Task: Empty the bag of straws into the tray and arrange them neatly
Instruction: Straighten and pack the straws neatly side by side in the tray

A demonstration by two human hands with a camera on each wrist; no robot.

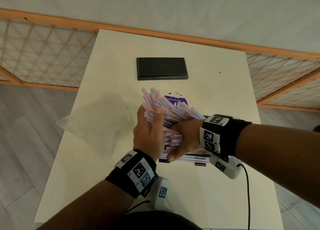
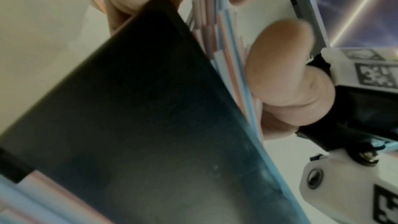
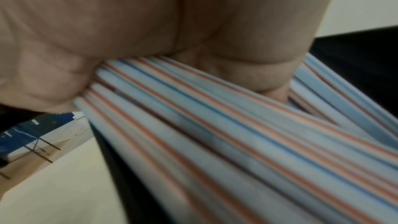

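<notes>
A thick bundle of red- and blue-striped straws [image 1: 166,112] is fanned out and tilted above a black tray [image 1: 199,158] near the table's middle. My left hand [image 1: 152,124] grips the bundle from the left, thumb on top. From the right, my right hand [image 1: 180,138] clasps its lower end. Some straws lie flat in the tray under my hands. The left wrist view shows the tray's dark wall [image 2: 140,108], the straws [image 2: 226,48] and the right thumb [image 2: 280,74]. Striped straws [image 3: 215,134] press against my palm [image 3: 129,23] in the right wrist view. The empty clear bag [image 1: 97,115] lies to the left.
A second black rectangular tray or lid [image 1: 161,68] lies flat at the back of the white table [image 1: 225,84]. A purple round sticker [image 1: 174,100] shows behind the straws. A black cable [image 1: 247,195] runs from my right wrist. Wooden lattice railings flank the table.
</notes>
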